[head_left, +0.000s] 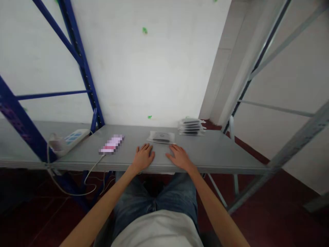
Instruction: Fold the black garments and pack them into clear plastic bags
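Grey tabletop (218, 151) bears left hand (143, 158) and right hand (181, 158), apart, empty, bagged item (161, 137) just beyond, presumably centred for reach.

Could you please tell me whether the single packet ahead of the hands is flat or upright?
Flat: the packet lies on the grey tabletop, its broad face turned up.

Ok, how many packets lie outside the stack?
1: the packet flat on the table, just beyond the left hand and right hand, left of the stack. The stack's overlapping layers hide its exact count.
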Tool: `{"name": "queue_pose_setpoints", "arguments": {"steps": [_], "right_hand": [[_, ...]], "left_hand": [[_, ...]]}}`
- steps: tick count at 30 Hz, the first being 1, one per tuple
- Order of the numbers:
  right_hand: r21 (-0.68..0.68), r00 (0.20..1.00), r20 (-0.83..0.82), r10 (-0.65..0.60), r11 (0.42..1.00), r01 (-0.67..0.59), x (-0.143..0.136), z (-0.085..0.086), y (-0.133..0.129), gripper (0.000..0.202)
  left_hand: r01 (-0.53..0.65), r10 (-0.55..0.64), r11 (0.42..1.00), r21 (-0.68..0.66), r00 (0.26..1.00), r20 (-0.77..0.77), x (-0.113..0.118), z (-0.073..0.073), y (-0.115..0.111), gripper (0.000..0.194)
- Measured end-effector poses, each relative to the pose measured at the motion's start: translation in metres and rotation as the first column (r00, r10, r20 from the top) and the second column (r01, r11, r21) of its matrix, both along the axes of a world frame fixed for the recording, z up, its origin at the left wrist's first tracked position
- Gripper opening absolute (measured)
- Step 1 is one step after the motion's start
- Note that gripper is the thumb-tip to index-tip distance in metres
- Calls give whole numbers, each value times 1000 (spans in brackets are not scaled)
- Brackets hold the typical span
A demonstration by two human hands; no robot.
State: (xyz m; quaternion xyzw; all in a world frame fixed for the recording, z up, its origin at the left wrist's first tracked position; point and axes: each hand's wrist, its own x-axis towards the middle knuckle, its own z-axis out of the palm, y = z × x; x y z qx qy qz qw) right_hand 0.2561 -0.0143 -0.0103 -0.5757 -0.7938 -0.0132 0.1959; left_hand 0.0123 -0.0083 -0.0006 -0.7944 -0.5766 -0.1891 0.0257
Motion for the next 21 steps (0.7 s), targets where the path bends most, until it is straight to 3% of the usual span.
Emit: {"name": "queue_pose_setpoints", "arguments": {"steps": [21], "right_hand": [[9,1000,-16,11,1000,-11,2,-3,2,61]], "left_hand": [[-5,5,1000,5,1000,-5,0,0,1,45]]}}
